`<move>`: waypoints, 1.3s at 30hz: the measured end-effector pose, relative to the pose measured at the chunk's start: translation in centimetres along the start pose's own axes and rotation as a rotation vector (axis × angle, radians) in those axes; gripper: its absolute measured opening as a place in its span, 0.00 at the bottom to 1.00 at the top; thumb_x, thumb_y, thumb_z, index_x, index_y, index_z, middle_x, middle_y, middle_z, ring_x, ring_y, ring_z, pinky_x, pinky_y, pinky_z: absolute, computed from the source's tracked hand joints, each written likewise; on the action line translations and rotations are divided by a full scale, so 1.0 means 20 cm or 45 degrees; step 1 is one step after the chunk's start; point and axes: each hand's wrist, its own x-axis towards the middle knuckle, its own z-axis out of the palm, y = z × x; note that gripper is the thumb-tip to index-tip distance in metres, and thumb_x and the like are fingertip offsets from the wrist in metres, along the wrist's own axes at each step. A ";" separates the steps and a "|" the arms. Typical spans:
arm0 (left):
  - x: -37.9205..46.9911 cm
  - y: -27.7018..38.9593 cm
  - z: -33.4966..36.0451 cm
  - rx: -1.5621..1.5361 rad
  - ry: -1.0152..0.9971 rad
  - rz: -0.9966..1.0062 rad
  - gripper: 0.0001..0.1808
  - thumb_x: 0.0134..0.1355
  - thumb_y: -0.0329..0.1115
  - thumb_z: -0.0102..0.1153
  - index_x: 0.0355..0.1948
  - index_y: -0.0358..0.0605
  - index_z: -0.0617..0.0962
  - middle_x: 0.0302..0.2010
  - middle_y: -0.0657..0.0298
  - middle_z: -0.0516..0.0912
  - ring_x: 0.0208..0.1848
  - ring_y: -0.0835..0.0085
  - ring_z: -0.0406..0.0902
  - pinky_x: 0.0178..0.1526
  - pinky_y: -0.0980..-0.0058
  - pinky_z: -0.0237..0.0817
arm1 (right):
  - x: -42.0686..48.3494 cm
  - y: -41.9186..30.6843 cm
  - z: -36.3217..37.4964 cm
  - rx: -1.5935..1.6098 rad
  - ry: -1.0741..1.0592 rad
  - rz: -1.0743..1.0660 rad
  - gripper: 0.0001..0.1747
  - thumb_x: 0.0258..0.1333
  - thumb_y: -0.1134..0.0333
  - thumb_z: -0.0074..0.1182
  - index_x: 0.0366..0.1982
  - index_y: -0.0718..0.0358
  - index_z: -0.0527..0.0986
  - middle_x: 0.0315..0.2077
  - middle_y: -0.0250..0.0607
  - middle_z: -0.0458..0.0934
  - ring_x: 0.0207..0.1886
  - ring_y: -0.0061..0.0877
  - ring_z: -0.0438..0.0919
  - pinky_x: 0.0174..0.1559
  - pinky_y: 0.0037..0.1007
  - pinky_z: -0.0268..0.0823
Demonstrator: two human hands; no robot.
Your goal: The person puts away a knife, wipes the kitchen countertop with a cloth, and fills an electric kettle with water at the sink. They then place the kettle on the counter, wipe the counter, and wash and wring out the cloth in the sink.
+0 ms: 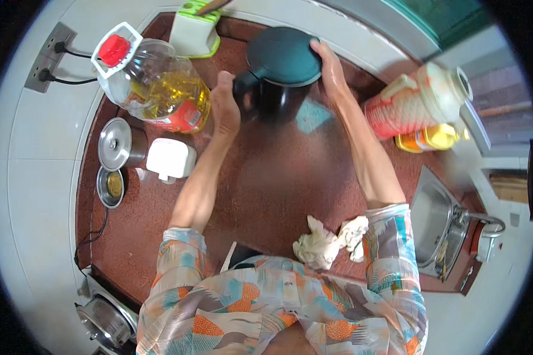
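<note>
A dark green, round-topped kitchen appliance (286, 53) with a black lower body stands near the back of the counter, its exact kind unclear. My left hand (225, 108) is at its black handle (245, 86), thumb up, with the other fingers mostly hidden. On the opposite side, my right hand (331, 69) grips the rim of the top, fingertips over the edge. Just below the right side of the body is a light-blue patch (313, 116); I cannot tell whether it is a cloth or a reflection. Crumpled white cloth or tissue (317, 245) lies close to my body.
Left of my arm are an oil jug (173, 102), a white plastic container (171, 157), a lidded steel pot (115, 144) and a steel bowl (101, 188). A knife block (191, 35) stands behind. Rightward are a thermos flask (408, 102), a yellow bottle (431, 137) and a sink (428, 217).
</note>
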 end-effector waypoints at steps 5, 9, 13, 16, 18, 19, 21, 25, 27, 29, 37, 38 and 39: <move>-0.14 -0.17 -0.35 1.011 -0.009 0.347 0.11 0.65 0.34 0.46 0.38 0.37 0.76 0.33 0.53 0.79 0.38 0.59 0.74 0.43 0.64 0.62 | -0.44 -0.07 -0.28 -0.741 -0.220 0.029 0.31 0.64 0.48 0.41 0.51 0.70 0.70 0.49 0.44 0.75 0.56 0.28 0.68 0.59 0.30 0.57; -0.31 -0.29 -0.27 1.234 -0.176 0.726 0.17 0.58 0.34 0.57 0.45 0.34 0.74 0.47 0.49 0.75 0.49 0.53 0.70 0.52 0.62 0.61 | -1.24 0.00 -0.66 -1.594 -0.196 0.021 0.32 0.59 0.45 0.48 0.51 0.66 0.71 0.44 0.53 0.75 0.51 0.40 0.73 0.54 0.38 0.64; -0.32 -0.32 -0.26 1.479 -0.309 0.623 0.25 0.57 0.39 0.58 0.49 0.31 0.72 0.56 0.46 0.69 0.59 0.48 0.62 0.59 0.54 0.53 | -1.94 0.09 -0.64 -1.948 -0.280 0.174 0.42 0.48 0.42 0.56 0.60 0.58 0.62 0.60 0.52 0.59 0.63 0.49 0.56 0.63 0.52 0.45; -0.33 -0.36 -0.28 1.555 -0.364 0.643 0.28 0.58 0.44 0.55 0.52 0.32 0.71 0.59 0.46 0.66 0.63 0.47 0.58 0.61 0.50 0.49 | -2.05 0.18 -0.46 -1.981 -0.209 0.214 0.43 0.45 0.43 0.59 0.60 0.57 0.62 0.61 0.53 0.56 0.64 0.50 0.52 0.63 0.56 0.39; -0.34 -0.37 -0.26 1.635 -0.417 0.633 0.29 0.59 0.46 0.54 0.54 0.33 0.70 0.59 0.47 0.66 0.64 0.46 0.56 0.61 0.48 0.47 | -2.01 0.26 -0.33 -2.014 -0.170 0.216 0.42 0.44 0.43 0.59 0.58 0.57 0.64 0.60 0.54 0.56 0.64 0.50 0.52 0.63 0.57 0.38; -0.34 -0.36 -0.24 1.705 -0.488 0.623 0.30 0.60 0.48 0.52 0.55 0.34 0.69 0.60 0.47 0.66 0.65 0.46 0.55 0.61 0.47 0.45 | -1.98 0.33 -0.30 -2.093 -0.124 0.113 0.38 0.45 0.47 0.60 0.55 0.60 0.66 0.58 0.54 0.59 0.62 0.51 0.55 0.63 0.57 0.40; -0.34 -0.37 -0.22 1.648 -0.449 0.643 0.29 0.61 0.49 0.50 0.56 0.38 0.70 0.61 0.49 0.66 0.67 0.46 0.53 0.62 0.45 0.44 | -1.95 0.46 -0.31 -2.171 -0.073 -0.005 0.34 0.46 0.50 0.60 0.52 0.63 0.68 0.55 0.53 0.61 0.60 0.51 0.57 0.62 0.57 0.42; -0.32 -0.38 -0.21 1.685 -0.475 0.631 0.27 0.61 0.47 0.50 0.56 0.41 0.71 0.62 0.52 0.66 0.67 0.47 0.52 0.62 0.43 0.43 | -1.81 0.52 -0.38 -1.852 -0.231 -0.327 0.22 0.46 0.64 0.60 0.41 0.68 0.68 0.41 0.51 0.66 0.51 0.49 0.63 0.59 0.55 0.49; -0.32 -0.40 -0.24 1.685 -0.473 0.638 0.26 0.61 0.46 0.50 0.56 0.42 0.71 0.62 0.52 0.66 0.68 0.47 0.51 0.62 0.43 0.43 | -1.62 0.48 -0.36 -1.868 -0.028 -0.548 0.20 0.50 0.63 0.56 0.41 0.68 0.68 0.39 0.51 0.66 0.47 0.47 0.65 0.57 0.53 0.51; -0.35 -0.42 -0.25 1.832 -0.624 0.451 0.27 0.60 0.46 0.52 0.56 0.40 0.70 0.62 0.53 0.66 0.67 0.47 0.52 0.62 0.43 0.43 | -1.34 0.48 -0.47 -1.976 0.047 -0.479 0.22 0.51 0.58 0.55 0.40 0.68 0.68 0.39 0.53 0.68 0.47 0.48 0.65 0.56 0.53 0.51; -0.52 -0.42 -0.23 1.446 -0.302 0.440 0.28 0.59 0.44 0.54 0.54 0.33 0.70 0.58 0.49 0.68 0.63 0.49 0.57 0.61 0.47 0.46 | -0.44 0.59 -0.35 -2.442 0.101 -0.145 0.37 0.58 0.39 0.39 0.62 0.52 0.60 0.62 0.50 0.57 0.62 0.51 0.57 0.64 0.58 0.41; -0.53 -0.42 -0.27 1.390 -0.260 0.409 0.28 0.59 0.43 0.54 0.55 0.33 0.70 0.58 0.48 0.67 0.63 0.49 0.57 0.61 0.47 0.46 | -0.55 0.64 -0.23 -2.390 -0.001 -0.206 0.36 0.57 0.40 0.40 0.62 0.54 0.61 0.62 0.50 0.57 0.62 0.51 0.57 0.63 0.58 0.41; -0.53 -0.43 -0.30 1.402 -0.253 0.402 0.28 0.59 0.43 0.54 0.55 0.33 0.70 0.58 0.48 0.67 0.63 0.49 0.57 0.61 0.47 0.46 | -0.68 0.69 -0.13 -2.338 -0.099 -0.274 0.36 0.57 0.41 0.41 0.61 0.55 0.62 0.62 0.50 0.57 0.61 0.51 0.58 0.63 0.59 0.42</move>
